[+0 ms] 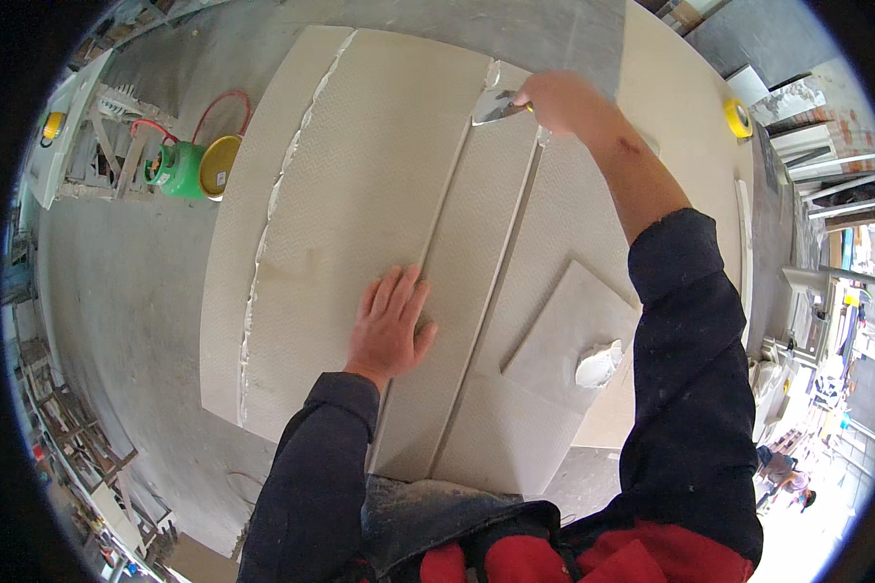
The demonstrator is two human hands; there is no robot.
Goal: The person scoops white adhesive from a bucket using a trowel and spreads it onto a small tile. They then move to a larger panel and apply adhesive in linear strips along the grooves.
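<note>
A large beige textured board [360, 165] lies before me, with long seams running from near to far. My left hand [392, 325] rests flat on it, fingers stretched out, beside the middle seam. Toward the far end, my right hand [559, 102] grips a putty knife [499, 106], its metal blade against the board near the far end of the seams. White paste [280, 189] fills the left seam in a ragged line. A smaller square board [564, 335] lies on the right part, carrying a lump of white paste [600, 363].
Left of the board, a green gas cylinder [177, 171] with a red hose stands on the floor by a yellow round lid [221, 167]. A roll of yellow tape [738, 119] lies at the far right. Another person [784, 476] is in the distance at lower right.
</note>
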